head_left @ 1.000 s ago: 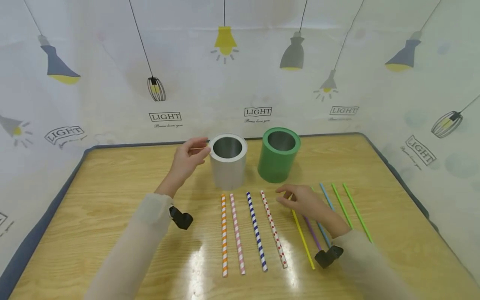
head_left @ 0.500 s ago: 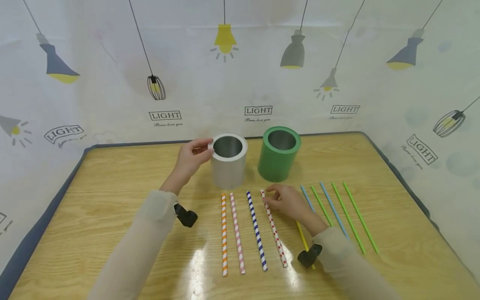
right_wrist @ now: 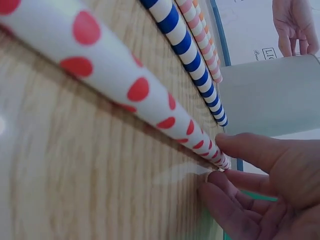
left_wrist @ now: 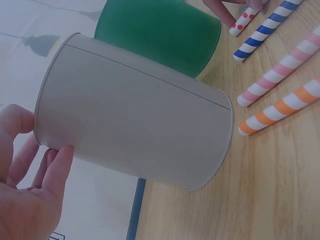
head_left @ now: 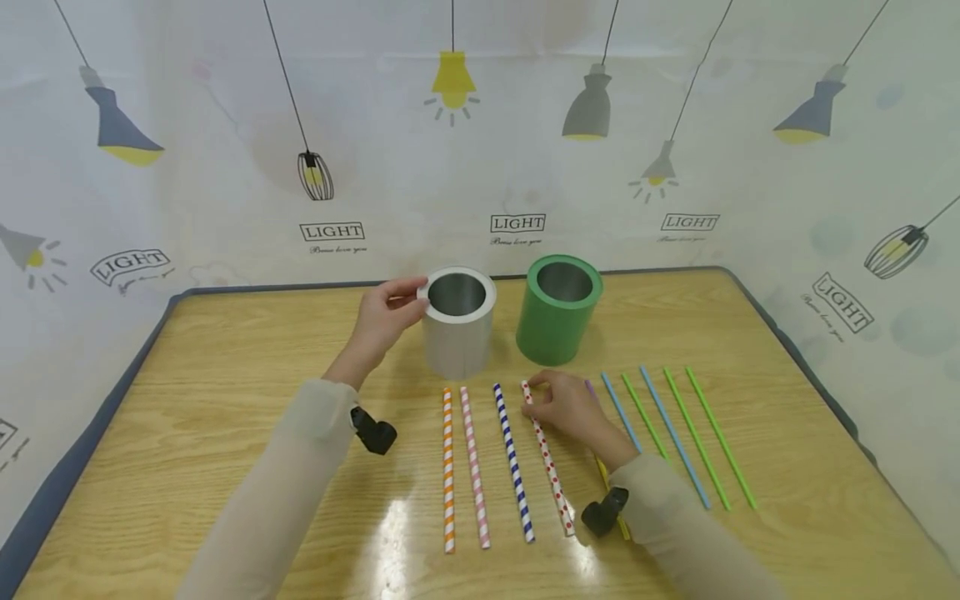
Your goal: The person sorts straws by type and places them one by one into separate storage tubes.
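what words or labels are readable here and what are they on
"LIGHT": on the backdrop, five times whole in the head view.
Script lines under "LIGHT": too small to read surely.
Left-edge label: cut off, unreadable.
White cup, green cup, straws: no text visible.

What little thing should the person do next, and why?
Probably the right hand should pinch the red-dotted straw snugly and raise its far end a little: thumb and fingers are at either side of that end, the straw lies flat on the table, and the left hand is at the pale can, not the straws.
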`<act>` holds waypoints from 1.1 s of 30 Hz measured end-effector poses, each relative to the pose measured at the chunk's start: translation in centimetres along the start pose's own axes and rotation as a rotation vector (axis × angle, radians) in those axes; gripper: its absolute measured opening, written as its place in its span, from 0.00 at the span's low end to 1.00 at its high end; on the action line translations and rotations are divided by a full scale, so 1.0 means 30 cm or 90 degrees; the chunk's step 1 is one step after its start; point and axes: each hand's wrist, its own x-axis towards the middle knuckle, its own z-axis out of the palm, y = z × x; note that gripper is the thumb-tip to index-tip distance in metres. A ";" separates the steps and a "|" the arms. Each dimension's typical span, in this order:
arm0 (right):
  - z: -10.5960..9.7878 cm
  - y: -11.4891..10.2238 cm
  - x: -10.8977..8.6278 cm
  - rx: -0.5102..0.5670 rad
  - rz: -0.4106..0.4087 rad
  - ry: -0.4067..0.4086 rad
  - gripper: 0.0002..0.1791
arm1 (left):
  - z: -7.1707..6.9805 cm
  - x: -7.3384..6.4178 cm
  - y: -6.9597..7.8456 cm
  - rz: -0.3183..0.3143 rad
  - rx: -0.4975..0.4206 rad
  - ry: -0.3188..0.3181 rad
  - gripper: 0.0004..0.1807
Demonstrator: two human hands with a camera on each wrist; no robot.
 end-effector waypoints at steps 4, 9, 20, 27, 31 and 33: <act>0.001 -0.009 0.002 0.019 0.008 -0.022 0.23 | 0.000 0.001 0.002 -0.001 -0.004 0.000 0.20; 0.000 -0.019 0.004 0.028 0.022 -0.033 0.22 | 0.001 0.004 0.001 0.000 -0.007 0.001 0.20; -0.004 -0.032 0.010 0.047 0.001 -0.008 0.24 | 0.007 0.005 0.002 -0.001 -0.022 0.007 0.20; -0.065 -0.094 0.009 0.108 -0.035 0.022 0.23 | 0.006 0.006 -0.001 -0.002 -0.025 0.013 0.20; -0.114 -0.134 0.018 0.110 -0.102 0.055 0.22 | 0.005 0.005 -0.003 -0.003 -0.022 0.019 0.20; -0.139 -0.154 0.023 0.104 -0.120 0.068 0.22 | 0.005 0.005 -0.006 -0.005 -0.021 0.021 0.20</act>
